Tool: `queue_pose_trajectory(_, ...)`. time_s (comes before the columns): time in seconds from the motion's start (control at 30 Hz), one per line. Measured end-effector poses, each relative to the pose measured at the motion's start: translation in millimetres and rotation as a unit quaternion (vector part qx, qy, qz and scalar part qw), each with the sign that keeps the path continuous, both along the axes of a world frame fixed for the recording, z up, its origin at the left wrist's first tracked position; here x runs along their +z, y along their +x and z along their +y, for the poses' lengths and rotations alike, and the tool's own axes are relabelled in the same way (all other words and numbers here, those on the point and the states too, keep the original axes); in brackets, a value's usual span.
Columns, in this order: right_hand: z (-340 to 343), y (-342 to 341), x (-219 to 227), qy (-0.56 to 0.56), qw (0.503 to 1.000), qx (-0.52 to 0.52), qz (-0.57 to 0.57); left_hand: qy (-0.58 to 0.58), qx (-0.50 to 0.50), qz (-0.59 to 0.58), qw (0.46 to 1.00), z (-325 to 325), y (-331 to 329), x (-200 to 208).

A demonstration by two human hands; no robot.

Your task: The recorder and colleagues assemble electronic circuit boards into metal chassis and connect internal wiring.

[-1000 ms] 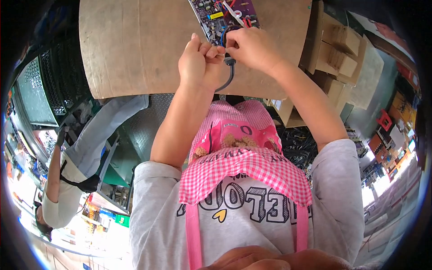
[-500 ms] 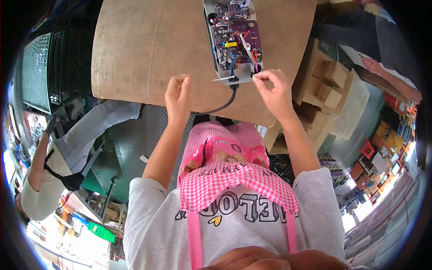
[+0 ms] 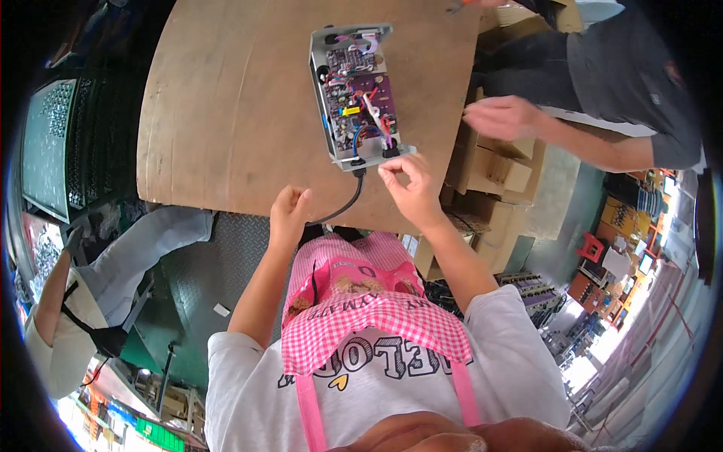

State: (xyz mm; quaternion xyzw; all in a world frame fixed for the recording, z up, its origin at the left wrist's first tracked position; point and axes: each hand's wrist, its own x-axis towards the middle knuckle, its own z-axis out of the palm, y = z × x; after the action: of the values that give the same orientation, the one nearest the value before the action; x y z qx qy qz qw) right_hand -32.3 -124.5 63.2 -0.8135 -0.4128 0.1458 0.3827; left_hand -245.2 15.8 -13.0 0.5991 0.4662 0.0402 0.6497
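An open grey metal housing [image 3: 319, 113] lies on the table, holding purple circuit boards [image 3: 369, 94] with coloured wires and a yellow component. Through its near end wall runs a black cable [image 3: 351, 202], which curves toward my left wrist. My left hand [image 3: 288, 217] is raised over the table's near edge, left of the cable, its fingers curled and nothing visible in them. Close to the housing's near right corner is my right hand [image 3: 413, 190], thumb and forefinger together in a pinch. Whatever lies between those fingertips is too small to make out.
At the right, another person's hand [image 3: 506, 118] extends over cardboard boxes [image 3: 493, 169] beside the wooden table [image 3: 218, 105]. A second person [image 3: 75, 305] sits at the left. Below the table edge, patterned metal flooring [image 3: 233, 260] shows.
The whole view has shifted, so the housing appears lower and further left. My left hand has drawn back from the housing. The person at the right has brought an arm toward the table.
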Motion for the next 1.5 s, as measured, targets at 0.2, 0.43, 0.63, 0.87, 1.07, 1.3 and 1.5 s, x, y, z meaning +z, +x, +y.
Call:
queue_pose_trajectory(0.2, -46.6, -21.2, -9.0, -0.012, 0.997, -0.043, 0.069, 0.057, -0.127, 0.054, 0.989, -6.6, -4.1, -9.2)
queue_pose_trajectory(0.43, -80.8, -46.8, -6.4, -0.069, 0.994, 0.022, 0.086, 0.222, -0.240, -0.090, 0.941, -66.5, -1.7, -85.4)
queue_pose_trajectory(0.63, -117.1, -41.1, -30.0, -0.098, 0.977, 0.014, 0.189, 0.048, -0.228, 0.096, 0.968, -82.3, -38.2, -89.8)
queue_pose_trajectory(0.87, -156.2, -27.7, -57.4, -0.131, 0.958, 0.044, 0.250, 0.051, -0.237, 0.234, 0.941, -85.7, -123.0, -88.3)
queue_pose_trajectory(1.07, -187.0, -41.9, -74.8, -0.192, 0.958, 0.053, 0.205, 0.112, -0.258, 0.274, 0.920, -107.1, -227.5, -96.4)
queue_pose_trajectory(1.3, -198.5, -97.9, -88.8, -0.254, 0.951, 0.085, 0.157, 0.083, -0.261, 0.276, 0.922, -108.4, -284.6, -63.7)
queue_pose_trajectory(1.5, -135.2, -227.5, -92.3, -0.128, 0.958, 0.234, 0.110, 0.061, -0.129, 0.072, 0.987, -123.4, -277.1, 12.7)
